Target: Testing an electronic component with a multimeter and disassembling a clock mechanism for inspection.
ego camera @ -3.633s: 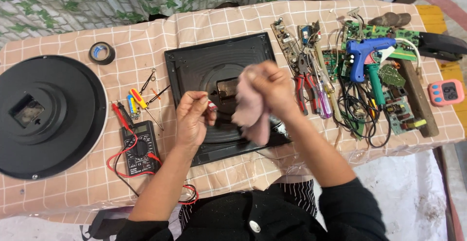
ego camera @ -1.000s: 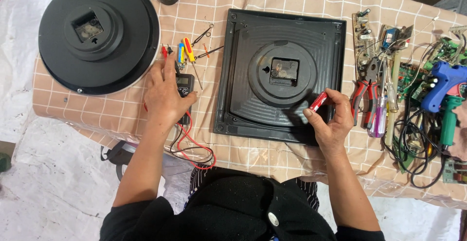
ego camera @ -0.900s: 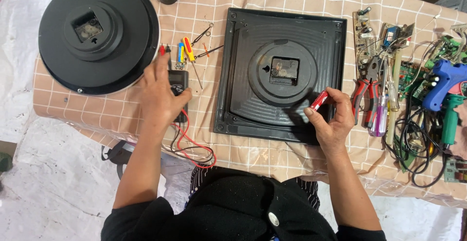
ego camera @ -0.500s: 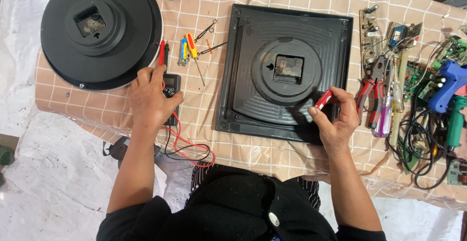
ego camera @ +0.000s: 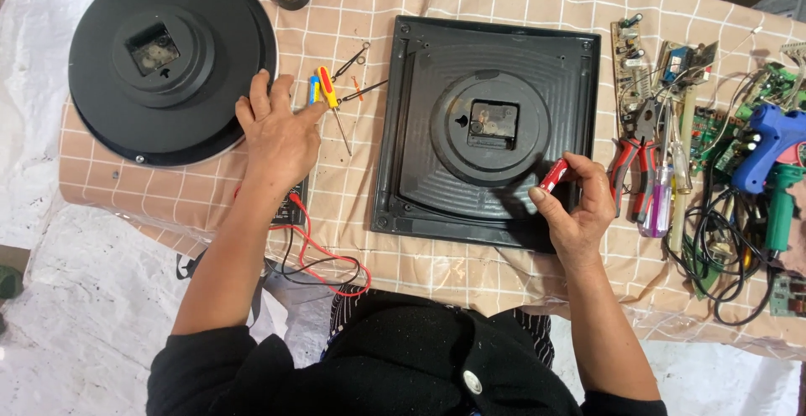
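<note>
At the far left lay the round black clock back (ego camera: 172, 55), its rim just beside the fingertips of the left hand (ego camera: 277, 135). That hand rested palm down with fingers spread, holding nothing, and covered most of a dark meter whose lower edge (ego camera: 300, 202) showed beneath the wrist; the meter's face and dial were hidden, and its red and black leads (ego camera: 323, 261) trailed over the table edge. Just ahead of the fingertips lay a small red-and-yellow screwdriver (ego camera: 329, 93). Between the two hands sat the square black clock back (ego camera: 487, 126), a thin moulded plastic shell, judged light, fairly stiff but liable to flex, best gripped by its raised outer rim and clear of the central movement. The right hand (ego camera: 575, 206) lay at that shell's lower right corner, thumb and forefinger pinched together on a small red cylindrical object (ego camera: 552, 176), possibly a probe tip or marker; the fingers hid its lower end. It looked light, smooth and easily dropped. To the right of the grip, pliers (ego camera: 630, 160), circuit boards and a blue glue gun (ego camera: 768, 143) lay tangled in wires, partly cut off by the frame.
</note>
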